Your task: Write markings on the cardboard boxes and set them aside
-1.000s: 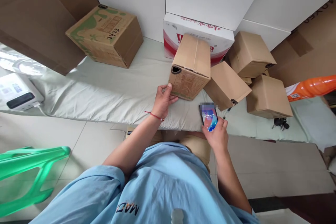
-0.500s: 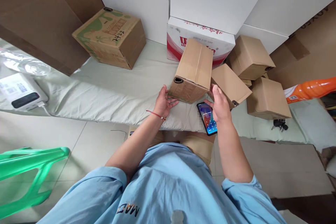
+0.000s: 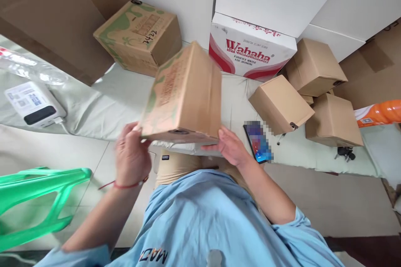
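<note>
Between my two hands a brown cardboard box with green print is held tilted above the cloth-covered ledge, slightly blurred. My left hand grips its near left corner, the thumb side against the printed face. At the near right corner my right hand holds on, fingers reaching under the bottom edge. Behind it stands a similar printed carton marked 2422. To the right of my right hand a phone lies with its screen lit. Beyond the phone sits a plain small carton.
A white and red Wahaha carton stands against the wall. More small cartons are at the right, with keys and an orange bottle. A power bank with a cable lies left; a green stool stands below.
The box has moved left and turned, so its green-printed side now shows. Both hands went with it, away from the phone and the right-hand cartons. The Wahaha carton is uncovered.
</note>
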`<move>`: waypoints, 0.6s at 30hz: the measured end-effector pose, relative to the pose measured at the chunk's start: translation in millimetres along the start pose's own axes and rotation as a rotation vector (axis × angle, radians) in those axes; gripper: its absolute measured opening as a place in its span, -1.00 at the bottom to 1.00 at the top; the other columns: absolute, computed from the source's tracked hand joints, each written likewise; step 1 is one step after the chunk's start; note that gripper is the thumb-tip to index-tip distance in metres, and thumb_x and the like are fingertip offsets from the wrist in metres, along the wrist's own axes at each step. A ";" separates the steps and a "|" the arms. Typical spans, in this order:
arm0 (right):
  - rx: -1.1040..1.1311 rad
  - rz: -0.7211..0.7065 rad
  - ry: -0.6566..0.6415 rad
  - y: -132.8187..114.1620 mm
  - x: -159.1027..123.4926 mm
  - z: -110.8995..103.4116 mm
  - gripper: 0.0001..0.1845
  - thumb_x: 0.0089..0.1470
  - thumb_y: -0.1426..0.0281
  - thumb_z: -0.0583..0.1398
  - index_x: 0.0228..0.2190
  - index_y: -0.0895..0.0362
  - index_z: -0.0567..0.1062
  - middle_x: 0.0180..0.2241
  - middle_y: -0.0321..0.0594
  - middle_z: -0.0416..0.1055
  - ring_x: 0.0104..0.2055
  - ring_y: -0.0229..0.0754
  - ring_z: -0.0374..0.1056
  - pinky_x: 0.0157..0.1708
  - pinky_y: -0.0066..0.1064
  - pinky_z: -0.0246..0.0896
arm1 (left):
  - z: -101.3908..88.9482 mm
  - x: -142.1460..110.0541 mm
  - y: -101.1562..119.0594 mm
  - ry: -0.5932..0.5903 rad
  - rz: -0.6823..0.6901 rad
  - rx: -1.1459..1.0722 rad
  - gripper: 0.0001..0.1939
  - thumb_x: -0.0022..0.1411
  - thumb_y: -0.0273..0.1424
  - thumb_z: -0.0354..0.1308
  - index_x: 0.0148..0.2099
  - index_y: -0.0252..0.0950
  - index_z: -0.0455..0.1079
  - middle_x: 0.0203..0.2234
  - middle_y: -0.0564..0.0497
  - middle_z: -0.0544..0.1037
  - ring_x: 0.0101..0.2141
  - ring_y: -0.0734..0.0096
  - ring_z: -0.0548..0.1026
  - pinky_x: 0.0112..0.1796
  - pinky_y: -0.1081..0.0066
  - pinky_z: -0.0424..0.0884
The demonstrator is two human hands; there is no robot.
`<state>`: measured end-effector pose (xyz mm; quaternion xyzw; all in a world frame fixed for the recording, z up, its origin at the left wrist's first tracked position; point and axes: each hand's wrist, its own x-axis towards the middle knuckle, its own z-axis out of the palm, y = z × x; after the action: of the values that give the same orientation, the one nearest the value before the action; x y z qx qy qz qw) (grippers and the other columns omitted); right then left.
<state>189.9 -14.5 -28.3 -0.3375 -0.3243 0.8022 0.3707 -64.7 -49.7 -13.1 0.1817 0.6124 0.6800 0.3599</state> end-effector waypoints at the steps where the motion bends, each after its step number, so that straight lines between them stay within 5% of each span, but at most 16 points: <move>1: 0.026 0.048 -0.065 8.1 8.3 7.7 -0.43 0.04 -0.14 0.50 -0.18 0.00 0.54 -0.12 -0.27 0.60 0.01 -0.05 0.56 0.05 0.07 0.65 | -15.6 -0.5 8.8 0.065 0.042 0.025 -0.77 -0.07 -0.26 0.33 -0.31 -0.20 0.51 -0.46 0.15 0.44 -0.38 0.47 0.37 -0.45 0.58 0.27; 6: 0.053 0.202 -0.300 43.7 68.1 53.6 -0.40 0.02 -0.08 0.53 -0.08 0.00 0.57 -0.11 -0.27 0.53 -0.03 -0.11 0.54 -0.07 -0.08 0.70 | -66.9 10.5 44.2 0.329 0.252 0.123 -0.84 -0.10 -0.28 0.25 -0.46 -0.19 0.35 -0.51 0.19 0.40 -0.40 0.43 0.35 -0.39 0.48 0.26; 10: -0.298 0.156 -0.102 63.0 100.1 84.8 -0.36 0.13 0.11 0.49 0.17 -0.01 0.54 0.10 -0.14 0.52 -0.15 -0.19 0.55 -0.16 -0.26 0.64 | -90.1 45.8 50.4 0.393 0.435 0.167 -0.74 -0.17 -0.29 0.24 -0.40 -0.21 0.27 -0.34 0.19 0.52 -0.25 0.42 0.44 -0.24 0.44 0.36; 12: -0.461 0.076 -0.035 63.3 97.0 87.7 -0.42 0.16 0.18 0.47 0.17 0.00 0.55 0.17 -0.10 0.51 -0.18 -0.22 0.55 -0.20 -0.32 0.59 | -100.7 59.9 42.8 0.446 0.328 0.175 -0.64 -0.18 -0.26 0.25 -0.32 -0.18 0.20 -0.26 0.21 0.52 -0.13 0.38 0.49 -0.15 0.39 0.45; 15: -0.499 0.020 -0.127 52.2 70.3 71.9 -0.67 0.25 0.13 0.37 -0.05 0.04 0.62 -0.05 -0.19 0.61 -0.25 -0.24 0.55 -0.23 -0.36 0.54 | -113.7 60.3 20.2 0.585 -0.023 0.174 -0.62 -0.01 -0.08 0.19 -0.31 -0.16 0.14 -0.37 0.13 0.42 -0.14 0.25 0.50 -0.20 0.28 0.52; 18: -0.502 0.003 -0.080 36.8 36.2 43.9 -0.66 0.25 0.04 0.35 -0.20 0.07 0.62 -0.29 -0.27 0.60 -0.34 -0.27 0.51 -0.28 -0.39 0.47 | -118.4 42.3 -2.7 0.482 -0.284 0.135 -0.61 0.12 0.04 0.13 -0.34 -0.17 0.20 -0.45 0.04 0.39 -0.21 0.13 0.52 -0.26 0.20 0.54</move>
<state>123.7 -15.8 -42.9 -0.3873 -0.5273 0.7098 0.2609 -174.0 -102.7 -45.6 -0.0492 0.7434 0.6041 0.2829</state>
